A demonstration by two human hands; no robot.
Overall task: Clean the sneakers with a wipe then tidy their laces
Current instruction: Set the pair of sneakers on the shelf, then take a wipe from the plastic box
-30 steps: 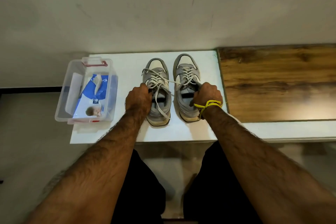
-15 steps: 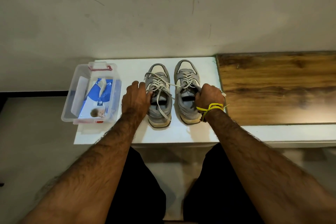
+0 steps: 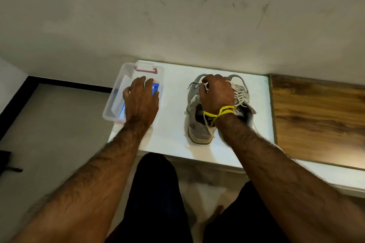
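Note:
Two grey-and-white sneakers stand side by side on the white tabletop (image 3: 171,108), toes toward the wall. My right hand (image 3: 216,94), a yellow thread around its wrist, lies over both of them and clasps the lace area. The left sneaker (image 3: 194,124) shows its heel and opening. Of the right sneaker (image 3: 245,96) only the outer side and some white laces (image 3: 240,92) show. My left hand (image 3: 141,100) is down in the clear plastic box (image 3: 110,104), fingers spread on the blue wipes pack (image 3: 155,87).
The box with its red clip (image 3: 146,69) sits at the table's left end, partly overhanging it. A brown wooden surface (image 3: 316,120) adjoins the table on the right. A plain wall rises behind; my dark-clothed legs are below the front edge.
My left hand has left the left sneaker and gone left into the box onto the wipes pack. My right hand has shifted forward over both sneakers. The camera has turned left and moved closer.

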